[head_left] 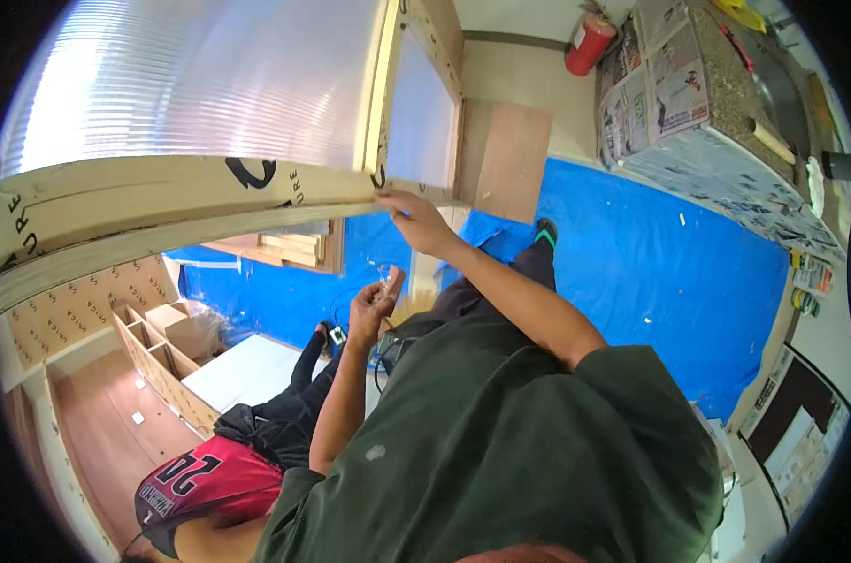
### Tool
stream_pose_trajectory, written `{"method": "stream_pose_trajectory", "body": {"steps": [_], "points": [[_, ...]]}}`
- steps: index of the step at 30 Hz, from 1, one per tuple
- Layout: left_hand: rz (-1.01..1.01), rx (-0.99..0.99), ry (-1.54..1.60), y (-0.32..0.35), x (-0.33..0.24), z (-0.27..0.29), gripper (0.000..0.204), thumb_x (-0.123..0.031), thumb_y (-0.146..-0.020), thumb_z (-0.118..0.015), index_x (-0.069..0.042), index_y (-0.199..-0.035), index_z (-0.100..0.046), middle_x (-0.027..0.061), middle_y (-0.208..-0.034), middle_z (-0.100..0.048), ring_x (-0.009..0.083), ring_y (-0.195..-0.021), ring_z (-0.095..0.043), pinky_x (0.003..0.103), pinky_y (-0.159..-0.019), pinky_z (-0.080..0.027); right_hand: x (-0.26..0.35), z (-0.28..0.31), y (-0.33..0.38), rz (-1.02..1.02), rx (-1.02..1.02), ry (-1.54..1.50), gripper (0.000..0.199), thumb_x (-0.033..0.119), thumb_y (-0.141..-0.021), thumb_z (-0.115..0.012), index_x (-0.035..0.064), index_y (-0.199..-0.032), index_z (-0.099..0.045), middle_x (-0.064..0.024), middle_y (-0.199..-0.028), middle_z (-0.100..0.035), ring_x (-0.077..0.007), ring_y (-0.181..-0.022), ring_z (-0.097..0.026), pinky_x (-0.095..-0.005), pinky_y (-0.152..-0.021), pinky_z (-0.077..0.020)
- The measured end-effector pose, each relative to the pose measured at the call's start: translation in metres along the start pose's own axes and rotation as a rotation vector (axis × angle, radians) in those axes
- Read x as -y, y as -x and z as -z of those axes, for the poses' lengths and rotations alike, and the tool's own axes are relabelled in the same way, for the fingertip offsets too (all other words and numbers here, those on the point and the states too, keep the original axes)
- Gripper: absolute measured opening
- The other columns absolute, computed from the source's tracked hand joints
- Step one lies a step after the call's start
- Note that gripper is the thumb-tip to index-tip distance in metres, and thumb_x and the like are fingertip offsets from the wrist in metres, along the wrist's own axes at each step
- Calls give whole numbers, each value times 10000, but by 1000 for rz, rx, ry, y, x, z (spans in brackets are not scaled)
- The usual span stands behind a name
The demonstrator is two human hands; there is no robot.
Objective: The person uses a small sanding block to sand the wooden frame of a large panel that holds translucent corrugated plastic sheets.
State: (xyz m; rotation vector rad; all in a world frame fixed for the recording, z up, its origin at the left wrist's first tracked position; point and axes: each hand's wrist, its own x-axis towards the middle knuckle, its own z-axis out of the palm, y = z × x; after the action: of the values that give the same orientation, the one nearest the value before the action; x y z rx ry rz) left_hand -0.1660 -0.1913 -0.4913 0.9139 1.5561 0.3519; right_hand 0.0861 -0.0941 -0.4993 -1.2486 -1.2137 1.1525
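Observation:
My left hand (371, 310) is closed around a small flat pinkish-brown piece (393, 281) with whitish smears on it, held below the wooden frame. My right hand (420, 223) reaches up to the corner of the tape-wrapped wooden frame (331, 188). Its fingers are drawn together against the frame's lower edge. Whatever may be between them is too small to make out. Above the frame's rail stands a translucent ribbed panel (209, 84), with a narrower pale panel (421, 113) to its right.
Blue sheeting (660, 272) covers the floor. Behind lie a brown board (514, 159) and a red fire extinguisher (590, 42). A newspaper-covered counter (660, 84) stands at right. Close at my left is a person in a red jersey (209, 479), beside a wooden divider box (158, 347).

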Motion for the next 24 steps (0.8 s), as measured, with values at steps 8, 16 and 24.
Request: {"method": "stream_pose_trajectory", "body": {"steps": [8, 16, 24], "points": [[-69, 111, 14, -23, -4, -60, 338, -132, -893, -784, 37, -1174, -700, 60, -970, -719, 162, -814, -680, 333, -734, -564, -73, 148, 56, -573, -175, -323, 203, 226, -1040, -611, 34, -1061, -672, -30, -777, -606, -126, -676, -587, -306, -591, -467], [69, 94, 409, -61, 19, -139, 239, -141, -925, -679, 62, -1051, -686, 149, -902, -661, 312, -832, -719, 499, -783, -647, -164, 340, 142, -476, -150, 133, 159, 148, -925, -765, 42, -1044, -767, -25, -805, -705, -115, -655, -591, -297, -593, -491], [30, 34, 443, -52, -53, -270, 347, -249, -961, -758, -17, -1205, -673, 106, -1036, -686, 262, -955, -692, 426, -824, -575, -201, 509, 127, -855, -125, -148, 170, 184, -976, -742, 84, -1114, -736, -69, -865, -765, -160, -690, -691, -305, -617, -534]]}}
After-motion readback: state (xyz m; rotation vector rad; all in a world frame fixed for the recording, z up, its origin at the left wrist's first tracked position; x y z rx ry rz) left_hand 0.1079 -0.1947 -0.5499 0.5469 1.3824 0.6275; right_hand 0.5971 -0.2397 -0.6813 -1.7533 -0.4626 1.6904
